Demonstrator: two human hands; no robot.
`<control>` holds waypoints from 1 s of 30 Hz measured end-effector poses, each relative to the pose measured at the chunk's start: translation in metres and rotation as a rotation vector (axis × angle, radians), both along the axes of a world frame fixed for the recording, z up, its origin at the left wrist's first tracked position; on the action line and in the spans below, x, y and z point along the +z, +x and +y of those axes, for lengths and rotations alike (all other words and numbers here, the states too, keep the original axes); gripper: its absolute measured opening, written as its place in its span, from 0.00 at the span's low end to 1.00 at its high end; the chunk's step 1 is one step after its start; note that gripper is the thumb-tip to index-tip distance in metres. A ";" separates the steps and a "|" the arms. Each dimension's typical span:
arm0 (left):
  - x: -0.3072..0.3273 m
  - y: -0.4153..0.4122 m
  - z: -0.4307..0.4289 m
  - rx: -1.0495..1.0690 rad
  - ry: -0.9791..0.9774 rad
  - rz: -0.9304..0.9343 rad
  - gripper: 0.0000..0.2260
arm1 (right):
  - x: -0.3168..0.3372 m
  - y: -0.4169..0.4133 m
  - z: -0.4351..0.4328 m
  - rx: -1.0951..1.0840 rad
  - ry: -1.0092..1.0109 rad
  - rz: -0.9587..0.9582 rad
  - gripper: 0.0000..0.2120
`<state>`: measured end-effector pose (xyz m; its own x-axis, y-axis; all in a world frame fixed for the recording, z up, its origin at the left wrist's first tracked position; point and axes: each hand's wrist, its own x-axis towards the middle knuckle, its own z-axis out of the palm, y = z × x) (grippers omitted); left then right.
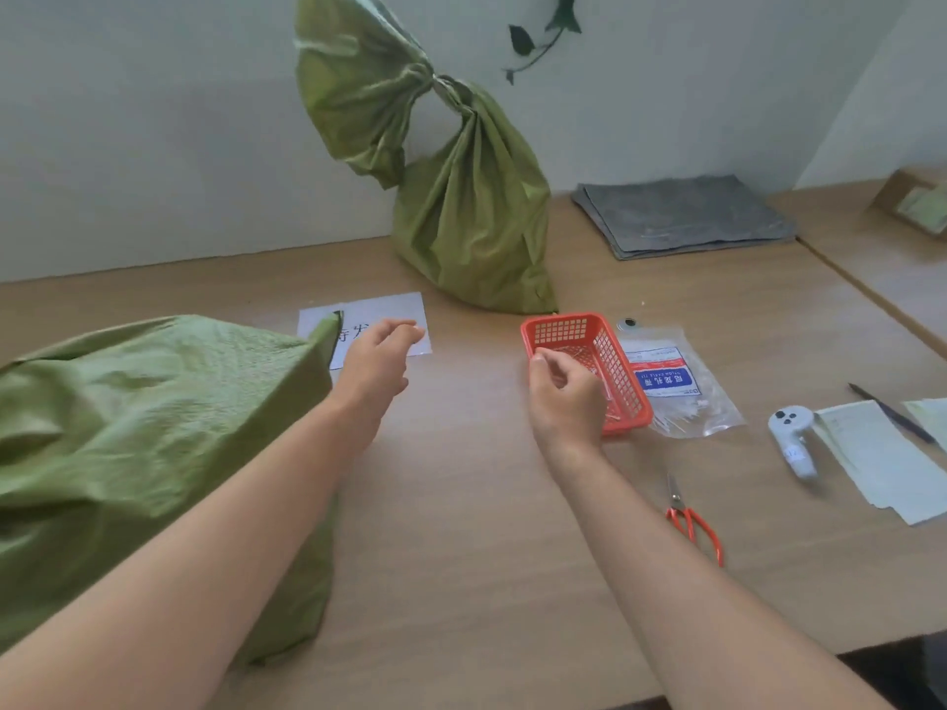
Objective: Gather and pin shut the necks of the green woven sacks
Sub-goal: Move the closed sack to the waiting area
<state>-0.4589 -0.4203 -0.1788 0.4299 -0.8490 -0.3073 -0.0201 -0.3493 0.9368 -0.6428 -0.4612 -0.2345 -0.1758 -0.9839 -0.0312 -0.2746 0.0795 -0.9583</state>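
1. Wooden table [461,504] against a pale wall; one tied sack [471,217] upright at the back, untied sack [143,443] slumped at near left.
2. Probably soft, crinkly, light cloth; best gathered just under the open mouth.
3. Left hand [376,368] hovering, fingers loosely spread, empty.
4. Right hand [563,397] over red basket [589,366], fingertips pinched; held tie too thin to confirm.
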 end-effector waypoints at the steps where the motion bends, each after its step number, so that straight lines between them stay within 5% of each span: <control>1: 0.012 0.013 0.010 0.023 -0.030 -0.004 0.03 | 0.013 0.016 0.004 0.036 -0.022 -0.003 0.12; 18: 0.130 0.335 0.233 0.486 -0.214 -0.102 0.05 | 0.135 0.352 0.142 0.580 -0.166 -0.040 0.11; 25: 0.129 0.466 0.291 0.491 0.277 -0.233 0.13 | 0.145 0.478 0.186 0.707 -0.134 0.069 0.10; 30: 0.102 0.514 0.311 0.339 0.592 -0.056 0.31 | 0.139 0.539 0.206 0.859 -0.014 0.204 0.14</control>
